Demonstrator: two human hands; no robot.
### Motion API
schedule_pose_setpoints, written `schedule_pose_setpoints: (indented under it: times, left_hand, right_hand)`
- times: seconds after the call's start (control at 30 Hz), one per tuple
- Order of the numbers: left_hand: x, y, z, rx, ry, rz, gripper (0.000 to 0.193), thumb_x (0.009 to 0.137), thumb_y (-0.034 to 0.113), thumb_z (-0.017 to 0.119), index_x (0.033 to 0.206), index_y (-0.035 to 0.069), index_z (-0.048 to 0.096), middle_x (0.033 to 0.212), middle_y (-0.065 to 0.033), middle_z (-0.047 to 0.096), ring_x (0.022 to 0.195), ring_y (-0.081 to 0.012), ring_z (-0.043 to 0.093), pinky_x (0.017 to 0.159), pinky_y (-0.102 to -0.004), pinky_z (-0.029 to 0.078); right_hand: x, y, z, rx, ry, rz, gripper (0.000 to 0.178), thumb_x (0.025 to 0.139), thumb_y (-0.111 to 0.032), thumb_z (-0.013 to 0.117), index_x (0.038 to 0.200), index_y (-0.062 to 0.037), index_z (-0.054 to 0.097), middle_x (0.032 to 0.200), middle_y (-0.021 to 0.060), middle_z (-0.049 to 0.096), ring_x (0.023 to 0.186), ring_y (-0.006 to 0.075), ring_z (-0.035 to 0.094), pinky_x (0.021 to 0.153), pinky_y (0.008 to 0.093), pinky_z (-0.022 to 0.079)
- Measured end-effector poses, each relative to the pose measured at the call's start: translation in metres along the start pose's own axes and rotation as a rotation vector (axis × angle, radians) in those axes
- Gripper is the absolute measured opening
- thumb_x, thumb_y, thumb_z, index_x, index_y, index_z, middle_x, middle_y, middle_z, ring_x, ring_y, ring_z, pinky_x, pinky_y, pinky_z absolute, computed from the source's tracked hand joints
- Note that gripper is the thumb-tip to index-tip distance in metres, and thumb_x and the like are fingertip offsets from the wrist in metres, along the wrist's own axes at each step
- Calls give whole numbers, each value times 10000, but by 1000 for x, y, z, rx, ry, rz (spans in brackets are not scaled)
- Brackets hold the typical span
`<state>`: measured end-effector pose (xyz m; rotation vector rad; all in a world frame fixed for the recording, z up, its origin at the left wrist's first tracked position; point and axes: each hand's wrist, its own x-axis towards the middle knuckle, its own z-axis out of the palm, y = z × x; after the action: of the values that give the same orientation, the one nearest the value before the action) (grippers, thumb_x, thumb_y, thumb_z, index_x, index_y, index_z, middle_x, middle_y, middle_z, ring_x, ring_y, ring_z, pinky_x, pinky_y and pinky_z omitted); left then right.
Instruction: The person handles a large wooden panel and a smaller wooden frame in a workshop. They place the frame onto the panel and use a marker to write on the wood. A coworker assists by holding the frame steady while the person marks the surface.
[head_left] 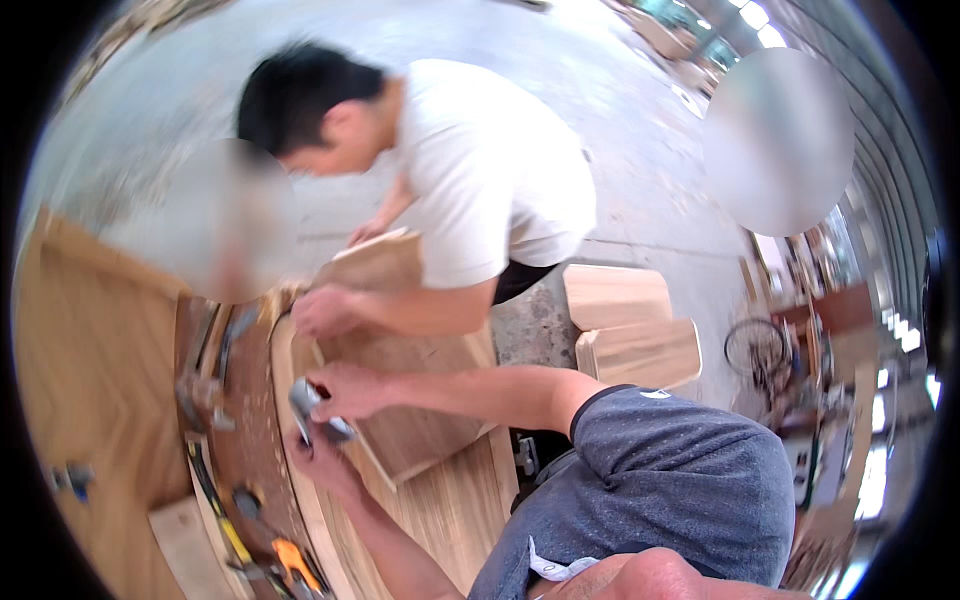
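Note:
A small silver-grey hand tool [304,400] with a rounded body is between my two hands; its exact kind is hard to make out. My right hand [350,390] is closed around its upper side. At its lower end, my left hand [325,462] has its fingers wrapped against it. Under and beside them is an assembled wooden piece [415,430] with raised edges, resting on pale boards [450,510]. Across from my right arm, a co-worker in a white T-shirt [500,170] bends over the same wood, one hand [325,310] near its far corner.
Along the brown bench strip [260,440] lie hammers, a yellow-and-black tool [232,525] and an orange-handled tool [295,560]. A large wooden panel [100,350] stands at left. Several rounded boards [640,355] are stacked at right, with a bicycle [757,350] farther off.

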<state>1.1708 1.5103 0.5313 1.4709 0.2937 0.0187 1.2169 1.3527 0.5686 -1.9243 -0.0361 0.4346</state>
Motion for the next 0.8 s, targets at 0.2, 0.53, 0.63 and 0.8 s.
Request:
schedule_pose_setpoints:
  times: [0.2,0.53,0.63,0.8]
  left_hand:
    - [-18,9,29,0,-109,-21,385,1084,343,561,1106,-39,604,995,-96,654,891,-165,601,784,-323,514]
    - [-78,55,77,384,-17,78,490,1094,375,530,1232,-91,594,1122,-205,660,996,-287,625,867,-403,531]
    - [-98,74,96,253,68,7,515,1090,374,535,1294,-95,591,1219,-208,658,1061,-298,631,913,-405,534]
    - [-127,51,143,138,-19,-108,583,1079,421,544,1416,-55,540,1369,-220,603,1205,-327,607,1039,-443,507]
  right_hand:
    - [-57,-4,-32,163,102,13,356,858,-165,678,1154,19,605,914,158,707,830,259,703,733,411,561]
    - [-106,27,-62,144,167,-119,356,772,-26,584,1126,13,604,959,224,699,930,346,689,783,433,534]
    - [-137,9,-94,256,123,-157,367,749,15,572,1113,22,625,952,213,693,905,330,683,742,431,543]
    - [-191,44,-133,460,99,-217,369,767,15,560,1122,26,663,961,160,711,901,268,684,695,380,555]
